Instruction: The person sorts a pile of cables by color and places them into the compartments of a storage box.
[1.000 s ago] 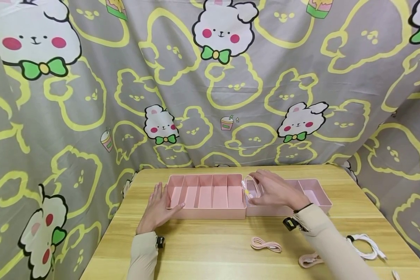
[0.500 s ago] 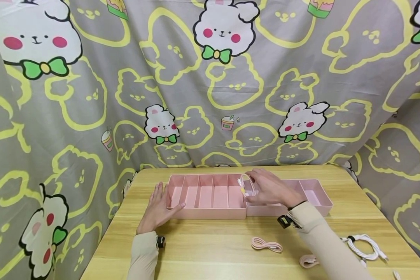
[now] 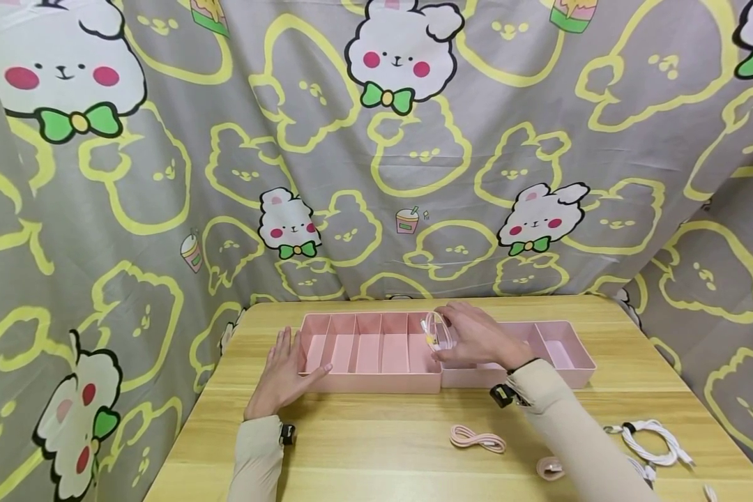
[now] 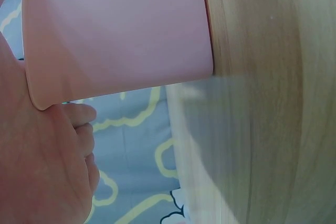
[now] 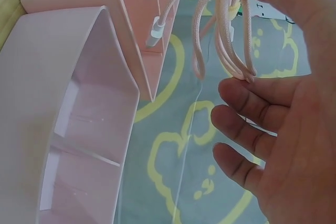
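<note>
My right hand (image 3: 480, 338) pinches a coiled pale pink charging cable (image 5: 224, 35) between thumb and fingers; the other fingers are loosely bent below the coil in the right wrist view. The cable's white plug (image 5: 155, 31) hangs out to the left. In the head view the coil overlaps the rightmost compartment of a pink divided organizer box (image 3: 376, 383). My left hand (image 3: 281, 373) lies against that box's left end, with its thumb stretched toward the front rim. A lilac-pink divided box (image 3: 577, 346) stands end to end with the pink one, under my right hand and wrist.
On the wooden table (image 3: 364, 446) in front of the boxes lies a folded pink cable (image 3: 477, 438). Another pink cable (image 3: 549, 468) is partly behind my right sleeve. A white coiled cable (image 3: 668, 446) lies at the right. A patterned curtain (image 3: 376, 153) rises behind the table.
My right hand has moved left with the coiled cable, from over the lilac-pink box to over the right end of the pink box. My left hand has stayed in place.
</note>
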`<state>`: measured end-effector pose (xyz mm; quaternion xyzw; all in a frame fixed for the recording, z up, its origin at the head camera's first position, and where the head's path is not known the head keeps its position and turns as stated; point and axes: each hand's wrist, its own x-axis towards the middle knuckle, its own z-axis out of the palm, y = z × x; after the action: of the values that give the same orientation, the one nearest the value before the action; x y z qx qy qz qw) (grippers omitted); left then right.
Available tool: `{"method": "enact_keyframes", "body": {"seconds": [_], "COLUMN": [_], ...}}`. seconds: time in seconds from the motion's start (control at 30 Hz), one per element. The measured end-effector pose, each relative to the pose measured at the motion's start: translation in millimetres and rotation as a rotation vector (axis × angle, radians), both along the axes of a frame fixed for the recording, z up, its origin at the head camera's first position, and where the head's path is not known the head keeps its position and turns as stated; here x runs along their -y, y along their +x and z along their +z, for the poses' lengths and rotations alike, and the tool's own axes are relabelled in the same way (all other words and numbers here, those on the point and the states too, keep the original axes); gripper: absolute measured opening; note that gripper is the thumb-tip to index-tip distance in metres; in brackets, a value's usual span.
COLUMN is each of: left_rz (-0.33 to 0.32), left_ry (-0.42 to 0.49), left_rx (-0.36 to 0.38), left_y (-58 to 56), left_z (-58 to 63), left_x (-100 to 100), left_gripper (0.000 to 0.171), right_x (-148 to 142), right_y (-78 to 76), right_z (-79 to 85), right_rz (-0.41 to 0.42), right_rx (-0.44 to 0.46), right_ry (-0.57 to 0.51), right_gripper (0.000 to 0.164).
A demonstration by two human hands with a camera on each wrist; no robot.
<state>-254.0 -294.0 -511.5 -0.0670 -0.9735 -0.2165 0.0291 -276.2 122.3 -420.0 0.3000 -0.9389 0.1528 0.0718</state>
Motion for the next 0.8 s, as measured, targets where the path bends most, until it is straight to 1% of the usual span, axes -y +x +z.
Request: {"method": "enact_keyframes", "body": {"seconds": [0.3, 0.8], "left_rz": [-0.001, -0.003], "left_ry": [-0.015, -0.003], "left_rx": [0.004, 0.001], "left_y": [-0.6, 0.2], "left_z": [-0.9, -0.5], "left_x": [0.8, 0.6], "left_gripper": [0.116, 0.116], "right_x": [6.0, 12.4], "right_y": [-2.9, -6.9], "right_z": [-4.7, -8.9], "right_rz": [-0.006, -0.028], "right_rx": [0.007, 0.045], "right_ry": [-0.019, 0.010], "right_gripper": [0.081, 0.084]}}
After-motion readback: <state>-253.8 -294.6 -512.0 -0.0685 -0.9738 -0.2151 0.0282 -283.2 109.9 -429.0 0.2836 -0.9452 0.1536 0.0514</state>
